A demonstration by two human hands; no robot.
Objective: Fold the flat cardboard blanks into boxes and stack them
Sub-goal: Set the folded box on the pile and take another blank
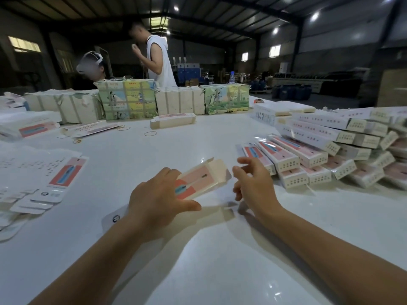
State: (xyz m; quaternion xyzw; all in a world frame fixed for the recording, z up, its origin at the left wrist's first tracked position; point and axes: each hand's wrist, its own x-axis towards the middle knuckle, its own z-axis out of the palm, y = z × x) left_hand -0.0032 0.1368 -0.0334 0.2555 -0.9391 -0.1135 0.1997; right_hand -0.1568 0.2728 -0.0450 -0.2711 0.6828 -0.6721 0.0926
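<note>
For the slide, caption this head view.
Left hand holds a half-folded box; right hand open beside finished boxes.

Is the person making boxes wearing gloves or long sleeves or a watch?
No. The left hand and the right hand are both bare, with no gloves, rings or watch to be seen. Both forearms are uncovered too, with no sleeve anywhere in view. The fingernails look short and plain.

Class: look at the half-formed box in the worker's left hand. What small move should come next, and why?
Probably the right hand tucks in the open end flap: the left hand holds the box, whose flap sticks out unfolded, and the right hand hovers beside it, holding nothing.
</note>
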